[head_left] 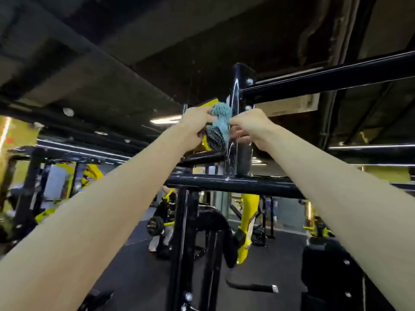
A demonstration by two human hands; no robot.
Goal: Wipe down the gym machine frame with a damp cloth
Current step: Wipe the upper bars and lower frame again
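Observation:
Both my arms reach up to the top of a black gym machine frame (238, 90). A bunched blue cloth (221, 118) with a dark patterned part hanging below sits against the frame's glossy upright post. My left hand (195, 124) grips the cloth from the left. My right hand (249, 126) pinches the cloth's right edge beside the post. Wet streaks show on the post below the cloth. A black crossbar (235, 184) runs under my hands, and another bar (325, 79) leads off to the upper right.
A black upright (182, 243) and a padded seat part (215, 223) stand below the crossbar. Yellow and black machines (247, 221) fill the dark rubber floor behind. A black pad (325, 265) sits at lower right. Ceiling ducts run overhead.

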